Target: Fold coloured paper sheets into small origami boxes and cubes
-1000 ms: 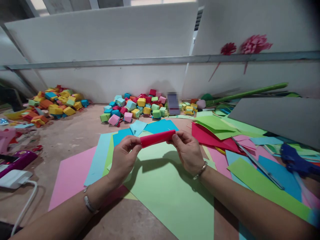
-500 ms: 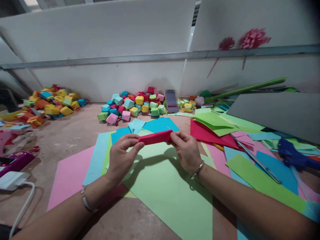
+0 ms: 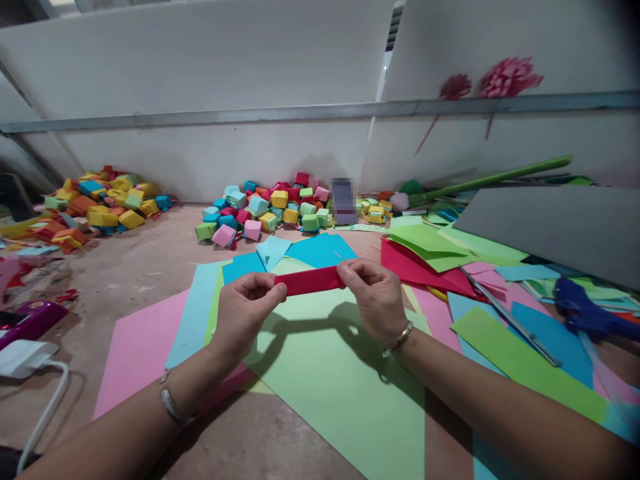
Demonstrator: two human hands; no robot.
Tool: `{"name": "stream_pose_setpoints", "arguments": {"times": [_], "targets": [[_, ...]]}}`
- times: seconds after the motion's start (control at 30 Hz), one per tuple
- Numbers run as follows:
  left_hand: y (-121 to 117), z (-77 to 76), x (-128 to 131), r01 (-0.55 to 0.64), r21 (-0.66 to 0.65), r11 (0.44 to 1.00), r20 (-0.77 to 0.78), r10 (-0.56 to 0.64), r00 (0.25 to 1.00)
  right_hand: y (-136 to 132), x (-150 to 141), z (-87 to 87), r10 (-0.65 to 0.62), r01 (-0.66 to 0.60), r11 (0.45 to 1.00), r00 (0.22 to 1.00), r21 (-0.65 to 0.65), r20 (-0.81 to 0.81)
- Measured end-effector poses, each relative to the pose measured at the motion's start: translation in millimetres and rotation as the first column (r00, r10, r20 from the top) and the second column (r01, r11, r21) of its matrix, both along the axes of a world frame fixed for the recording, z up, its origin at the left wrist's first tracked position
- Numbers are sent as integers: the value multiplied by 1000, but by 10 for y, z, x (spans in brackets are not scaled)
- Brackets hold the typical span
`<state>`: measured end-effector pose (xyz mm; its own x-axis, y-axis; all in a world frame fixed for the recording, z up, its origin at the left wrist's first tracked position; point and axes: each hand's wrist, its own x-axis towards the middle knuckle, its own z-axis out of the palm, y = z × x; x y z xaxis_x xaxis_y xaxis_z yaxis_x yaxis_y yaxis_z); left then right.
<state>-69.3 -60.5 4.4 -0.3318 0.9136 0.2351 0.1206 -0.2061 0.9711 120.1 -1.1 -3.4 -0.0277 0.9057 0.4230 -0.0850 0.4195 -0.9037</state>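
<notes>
Between my two hands a folded strip of red paper (image 3: 311, 281) is stretched out lengthwise, held above the work surface. My left hand (image 3: 246, 308) pinches its left end between thumb and fingers. At the other end, my right hand (image 3: 373, 293) grips it the same way, with the thumb on the near face. Beneath the strip lies a large pale green sheet (image 3: 345, 393), with the shadow of both hands falling on it. Blue paper (image 3: 320, 250) lies just beyond the strip, and a pink sheet (image 3: 145, 347) is to the left of my left hand.
Small folded paper cubes (image 3: 260, 207) are heaped at the back, with another pile (image 3: 110, 200) at far left. On the right are tweezers (image 3: 515, 320), a blue glue gun (image 3: 590, 310) and coloured paper scraps. A white plug (image 3: 25, 358) with a cable sits at left.
The red strip has turned slightly, so more of its broad face shows and its right end sits a little lower. My right thumb has shifted slightly further over that end.
</notes>
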Motion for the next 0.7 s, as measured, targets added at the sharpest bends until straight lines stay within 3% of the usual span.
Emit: {"name": "stream_pose_setpoints", "arguments": {"times": [0.13, 0.27, 0.37, 0.53, 0.7], "targets": [[12, 19, 13, 55, 23, 998, 170, -58, 984, -13, 7, 11, -24, 23, 998, 1000, 56, 18], [26, 7, -3, 114, -76, 991, 117, -105, 988, -18, 12, 4, -19, 17, 997, 999, 81, 30], [34, 4, -10, 85, -122, 989, 101, -73, 992, -26, 12, 0, -21, 18, 995, 999, 95, 30], [37, 16, -3, 17, -117, 993, 145, 0, 989, -37, 0, 3, -32, 32, 999, 999, -1, 18], [61, -5, -31, 59, -122, 991, 167, -38, 985, -17, 4, 1, -22, 20, 999, 999, -40, -49]]}}
